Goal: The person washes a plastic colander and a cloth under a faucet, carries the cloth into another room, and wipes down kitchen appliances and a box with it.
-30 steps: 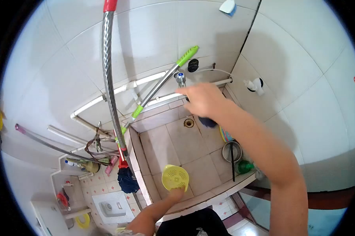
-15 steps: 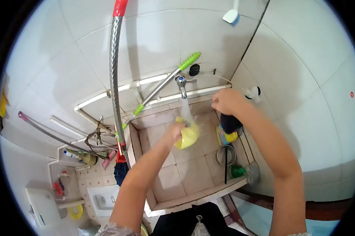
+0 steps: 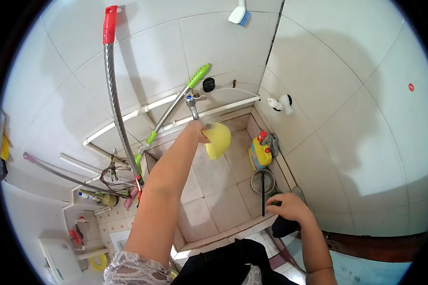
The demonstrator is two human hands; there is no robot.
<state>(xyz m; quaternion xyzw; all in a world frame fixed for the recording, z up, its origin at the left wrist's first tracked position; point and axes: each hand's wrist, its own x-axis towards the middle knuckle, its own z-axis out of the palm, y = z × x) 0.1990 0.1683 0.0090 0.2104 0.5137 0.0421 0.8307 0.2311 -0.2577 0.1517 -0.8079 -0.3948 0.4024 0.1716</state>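
My left hand (image 3: 200, 132) is closed on the edge of a yellow perforated bowl (image 3: 218, 141). The bowl is tipped on its side just below the metal tap (image 3: 192, 105), and water splashes around its upper edge. Over the front right rim of the tiled basin (image 3: 202, 238) is my right hand (image 3: 290, 208), its fingers curled. A dark, soft-looking item (image 3: 283, 228) shows right beneath that hand and seems held in it; the grip itself is partly hidden.
A yellow bottle (image 3: 259, 154) with a red cap and a round sieve (image 3: 263, 181) with a black handle stand at the basin's right side. A green-handled pole (image 3: 178, 100) leans on the back wall. A ribbed hose (image 3: 111, 80) rises at the left.
The yellow bowl, in my left hand, rose from the basin floor to the tap and is now tipped. Water came on. My right hand moved from the tap toward the front right with the dark item.
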